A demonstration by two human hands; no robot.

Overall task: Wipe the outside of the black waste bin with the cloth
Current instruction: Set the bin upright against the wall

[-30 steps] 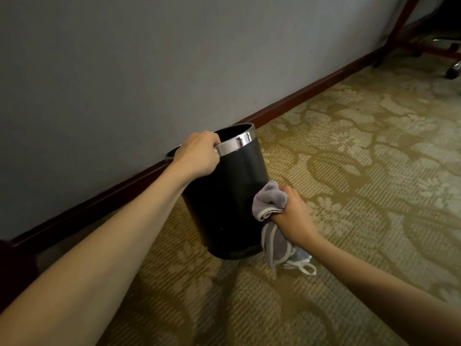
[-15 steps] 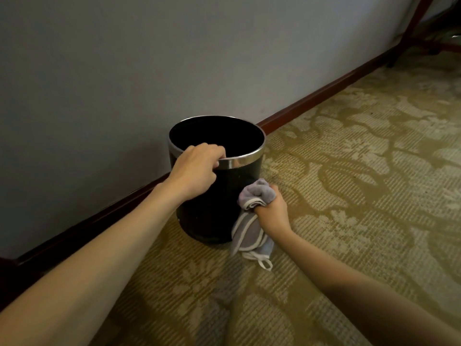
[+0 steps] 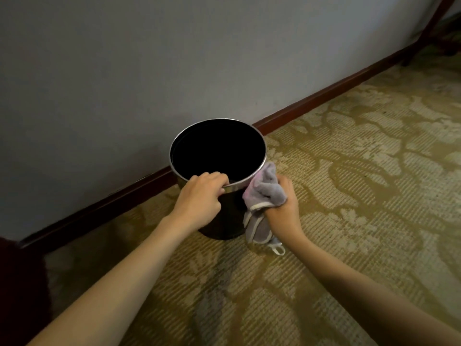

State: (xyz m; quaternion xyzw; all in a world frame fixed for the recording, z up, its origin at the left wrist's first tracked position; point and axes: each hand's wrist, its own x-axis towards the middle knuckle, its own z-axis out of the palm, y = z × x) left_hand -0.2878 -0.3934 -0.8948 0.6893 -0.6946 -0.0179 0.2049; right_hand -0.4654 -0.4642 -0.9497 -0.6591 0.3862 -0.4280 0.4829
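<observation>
The black waste bin point(image 3: 232, 216) with a shiny metal rim stands upright on the carpet close to the wall. My left hand point(image 3: 199, 198) grips the near edge of its rim, fingers curled over the top. My right hand point(image 3: 283, 211) holds a bunched grey cloth point(image 3: 264, 191) with white edging and presses it against the bin's right side, just under the rim. A loose end of the cloth hangs down to the carpet. The bin's inside is dark and its far side is hidden.
A grey wall point(image 3: 174, 58) with a dark red skirting board point(image 3: 311, 101) runs behind the bin. Patterned olive carpet point(image 3: 349, 196) spreads to the right and front. A dark wooden furniture leg point(image 3: 424, 28) stands at the top right. A dark shape point(image 3: 15, 283) sits at the left edge.
The bin went from tilted to standing upright and I now look down into it. My right hand slid the cloth up the bin's right side to the rim. My left hand kept its grip.
</observation>
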